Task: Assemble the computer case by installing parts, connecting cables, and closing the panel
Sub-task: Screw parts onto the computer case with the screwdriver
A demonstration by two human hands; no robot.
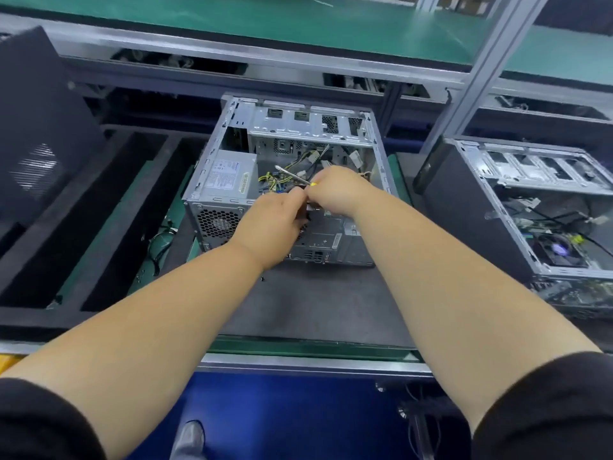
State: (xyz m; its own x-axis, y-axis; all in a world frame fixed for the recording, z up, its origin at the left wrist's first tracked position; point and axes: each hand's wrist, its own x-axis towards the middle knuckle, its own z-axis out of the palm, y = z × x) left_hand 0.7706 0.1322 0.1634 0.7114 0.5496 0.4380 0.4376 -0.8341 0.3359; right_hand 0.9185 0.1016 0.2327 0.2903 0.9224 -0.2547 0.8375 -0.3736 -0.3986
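Observation:
An open silver computer case lies on its side on a dark mat, side panel off. A grey power supply sits in its left part, and yellow and black cables hang in the middle. My right hand grips a screwdriver with a yellow handle; its metal shaft points up and left over the cables. My left hand is just left of it above the case's rear, fingertips pinched together against the right hand. What they pinch is hidden.
A second open case with a dark panel stands at the right. A black side panel leans at the far left. Black foam trays lie left of the case, with a loose cable beside them. Green conveyor belts run behind.

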